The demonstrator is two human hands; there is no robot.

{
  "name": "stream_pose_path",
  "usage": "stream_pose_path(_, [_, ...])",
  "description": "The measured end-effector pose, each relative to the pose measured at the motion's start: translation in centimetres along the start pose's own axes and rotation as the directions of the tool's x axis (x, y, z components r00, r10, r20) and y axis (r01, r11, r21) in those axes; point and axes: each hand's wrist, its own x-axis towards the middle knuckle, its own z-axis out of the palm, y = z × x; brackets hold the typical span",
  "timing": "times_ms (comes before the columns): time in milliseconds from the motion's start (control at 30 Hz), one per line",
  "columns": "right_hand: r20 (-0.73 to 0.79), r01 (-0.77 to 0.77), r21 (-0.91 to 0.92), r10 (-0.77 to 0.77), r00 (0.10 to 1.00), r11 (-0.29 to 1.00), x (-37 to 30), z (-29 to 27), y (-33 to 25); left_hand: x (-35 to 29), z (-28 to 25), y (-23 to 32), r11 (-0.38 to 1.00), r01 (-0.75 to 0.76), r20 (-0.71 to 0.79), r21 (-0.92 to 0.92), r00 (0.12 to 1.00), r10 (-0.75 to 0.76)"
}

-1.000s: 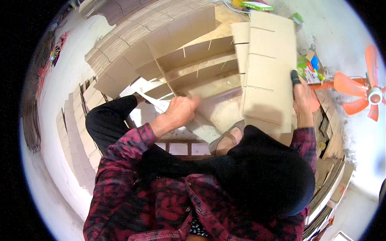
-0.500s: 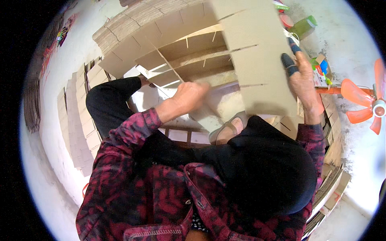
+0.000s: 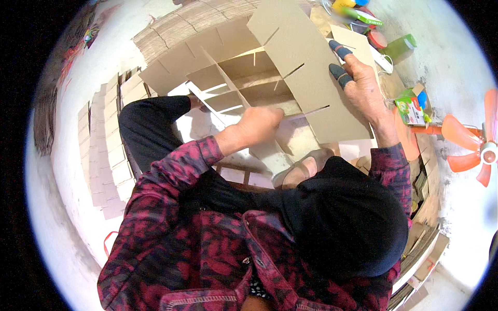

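A slotted cardboard sheet (image 3: 306, 78) slants across the upper middle. At its right edge my right hand (image 3: 363, 88) grips it, two fingertips in dark covers lying over its face; the thumb is hidden. Left of the sheet, a partly assembled grid of cardboard dividers (image 3: 254, 72) stands with open cells. My left hand (image 3: 257, 124) is closed at the near end of a long divider strip (image 3: 228, 80) of that grid. Its fingertips are slightly blurred, and the thumb side points toward the sheet's lower left edge.
Stacked slotted cardboard (image 3: 176, 28) rises behind the grid, with more stacks (image 3: 109, 140) at the left. On the right are an orange fan (image 3: 482, 145), a small box (image 3: 412, 106) and a green-lidded jar (image 3: 399, 49). My sandalled foot (image 3: 303, 168) rests just below the grid.
The sheet has tilted, its far end swinging left, and its slots now slant against the grid. My right hand has moved left with it. My left hand stays by the strip; the view has shifted slightly.
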Motion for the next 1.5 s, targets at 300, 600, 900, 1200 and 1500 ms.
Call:
stream_pose_path(300, [0.085,0.094,-0.128,-0.083,0.993,0.987,1.8,1.6,-0.5,0.0,0.4,-1.1,0.999,-0.036,-0.02,-0.016,0.999,0.036])
stream_pose_path(600, [0.145,0.072,-0.08,-0.06,0.988,0.994,2.7,2.4,-2.2,0.1,1.0,-1.8,0.999,-0.035,0.035,0.031,0.999,0.034])
stream_pose_path(900, [0.187,0.005,-0.227,0.039,0.982,0.974,3.2,4.6,-2.8,-0.6,0.9,-2.1,0.999,-0.034,0.061,-0.003,0.998,0.034])
stream_pose_path(1200, [0.268,0.067,-0.365,0.036,0.963,0.929,-0.9,13.1,2.6,-0.1,0.3,-1.9,0.997,-0.027,0.095,0.073,0.995,0.02])
stream_pose_path(1500, [-0.285,-0.112,-0.21,0.049,0.957,0.971,-6.8,5.9,4.8,-1.5,-3.5,-2.0,0.985,-0.021,0.29,0.168,0.957,-0.029])
